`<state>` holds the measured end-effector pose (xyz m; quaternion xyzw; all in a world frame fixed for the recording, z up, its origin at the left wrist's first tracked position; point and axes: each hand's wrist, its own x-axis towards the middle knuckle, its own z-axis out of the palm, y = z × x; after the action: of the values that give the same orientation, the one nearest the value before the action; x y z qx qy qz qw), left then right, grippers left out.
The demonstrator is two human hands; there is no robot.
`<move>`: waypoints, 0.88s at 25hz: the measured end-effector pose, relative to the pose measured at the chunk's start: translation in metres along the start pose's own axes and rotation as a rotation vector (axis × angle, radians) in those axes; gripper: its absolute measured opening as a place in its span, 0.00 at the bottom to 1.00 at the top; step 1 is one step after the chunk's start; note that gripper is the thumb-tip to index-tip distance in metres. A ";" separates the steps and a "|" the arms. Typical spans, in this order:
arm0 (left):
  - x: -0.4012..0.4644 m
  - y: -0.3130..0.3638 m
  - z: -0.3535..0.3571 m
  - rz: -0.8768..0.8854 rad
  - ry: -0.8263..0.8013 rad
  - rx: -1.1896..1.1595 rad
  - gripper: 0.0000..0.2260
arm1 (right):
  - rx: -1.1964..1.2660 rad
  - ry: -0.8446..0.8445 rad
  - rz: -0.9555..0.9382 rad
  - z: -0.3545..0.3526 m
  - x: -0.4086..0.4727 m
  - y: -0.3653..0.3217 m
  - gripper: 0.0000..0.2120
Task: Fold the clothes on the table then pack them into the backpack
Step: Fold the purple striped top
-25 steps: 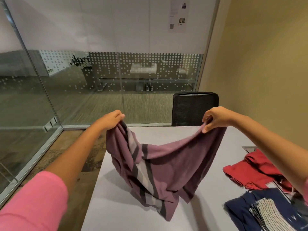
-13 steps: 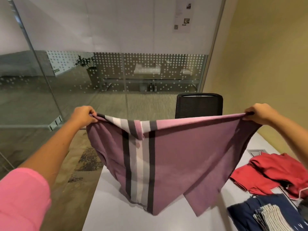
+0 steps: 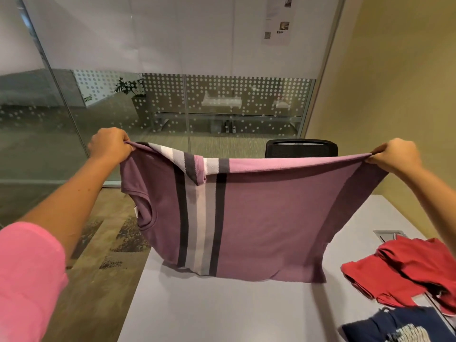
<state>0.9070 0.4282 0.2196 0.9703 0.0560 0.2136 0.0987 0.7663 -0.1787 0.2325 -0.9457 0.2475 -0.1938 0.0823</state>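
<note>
Shirt (image 3: 266,218) stretched wide above table (image 3: 222,312); left hand (image 3: 109,145), right hand (image 3: 394,154) pinching top corners, fingers curled tight on cloth.

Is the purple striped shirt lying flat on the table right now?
No, the purple striped shirt hangs stretched between the left hand and right hand, above the table.

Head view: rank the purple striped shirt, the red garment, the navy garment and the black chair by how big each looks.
1. purple striped shirt, held spread out
2. red garment
3-4. black chair and navy garment: unsure, since the shirt hides most of the chair and the frame crops the navy one.
</note>
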 end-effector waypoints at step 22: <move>0.134 0.052 0.066 -0.179 0.113 -1.146 0.15 | 0.957 0.350 0.256 0.075 0.141 -0.051 0.17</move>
<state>1.0592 0.3863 0.2262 0.7405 0.0186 0.2519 0.6227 0.9329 -0.2007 0.2228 -0.7179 0.2550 -0.4285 0.4858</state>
